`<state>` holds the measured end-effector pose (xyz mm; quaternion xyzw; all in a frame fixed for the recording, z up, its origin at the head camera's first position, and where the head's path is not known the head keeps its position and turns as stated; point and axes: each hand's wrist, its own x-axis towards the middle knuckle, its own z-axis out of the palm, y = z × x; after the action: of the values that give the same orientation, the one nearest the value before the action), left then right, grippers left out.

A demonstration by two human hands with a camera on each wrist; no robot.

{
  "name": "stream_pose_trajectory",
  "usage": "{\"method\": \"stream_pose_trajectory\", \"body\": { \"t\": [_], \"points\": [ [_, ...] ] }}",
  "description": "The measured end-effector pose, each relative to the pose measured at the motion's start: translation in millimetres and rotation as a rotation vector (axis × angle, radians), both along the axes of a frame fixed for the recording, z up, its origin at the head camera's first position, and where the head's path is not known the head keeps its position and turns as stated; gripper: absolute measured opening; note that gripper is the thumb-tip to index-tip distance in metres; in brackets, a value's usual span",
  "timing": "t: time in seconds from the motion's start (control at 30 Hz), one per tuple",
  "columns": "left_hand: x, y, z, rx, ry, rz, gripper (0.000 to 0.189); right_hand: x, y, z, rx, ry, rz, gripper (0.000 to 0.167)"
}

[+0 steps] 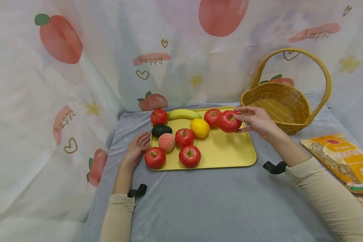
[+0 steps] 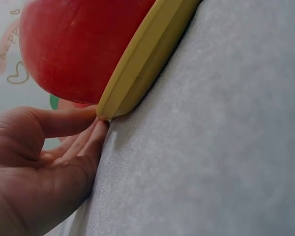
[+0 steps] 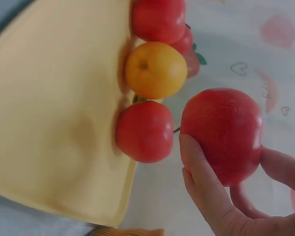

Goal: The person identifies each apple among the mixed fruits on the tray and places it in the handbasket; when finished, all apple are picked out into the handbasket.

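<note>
My right hand (image 1: 258, 122) holds a red apple (image 1: 230, 121) with its fingers and thumb around it, lifted above the right part of the yellow tray (image 1: 227, 151). In the right wrist view, this apple (image 3: 222, 135) is apart from another apple (image 3: 145, 132) on the tray. Fairly straight fingers of my left hand (image 1: 136, 150) lie along the tray's left edge; the left wrist view shows thumb and fingers touching the tray corner (image 2: 132, 73). On the tray lie a banana (image 1: 184, 114), a lemon-yellow fruit (image 1: 200, 128), a dark avocado (image 1: 161, 130), a peach (image 1: 166, 142) and several red apples (image 1: 190, 156).
A wicker basket (image 1: 290, 128) with a tall handle stands behind my right hand. An orange and clear food bag (image 1: 345, 161) lies at the right. Grey cloth (image 1: 199, 205) covers the table, and a printed curtain (image 1: 109, 50) hangs behind it.
</note>
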<state>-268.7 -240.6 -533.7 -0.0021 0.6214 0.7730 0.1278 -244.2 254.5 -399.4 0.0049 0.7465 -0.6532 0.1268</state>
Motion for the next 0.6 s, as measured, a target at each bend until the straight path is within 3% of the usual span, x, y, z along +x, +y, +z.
{"method": "stream_pose_trajectory", "body": {
  "t": [0.4,0.6],
  "points": [
    [-2.5,4.9,-0.7,0.018,0.011,-0.003,0.073,-4.9,15.0,31.0,0.046,0.036,-0.057,0.062],
    [-1.4,2.3,-1.0,0.008,-0.002,0.007,0.073,-11.5,22.8,37.3,-0.004,0.018,-0.079,0.063]
  ]
}}
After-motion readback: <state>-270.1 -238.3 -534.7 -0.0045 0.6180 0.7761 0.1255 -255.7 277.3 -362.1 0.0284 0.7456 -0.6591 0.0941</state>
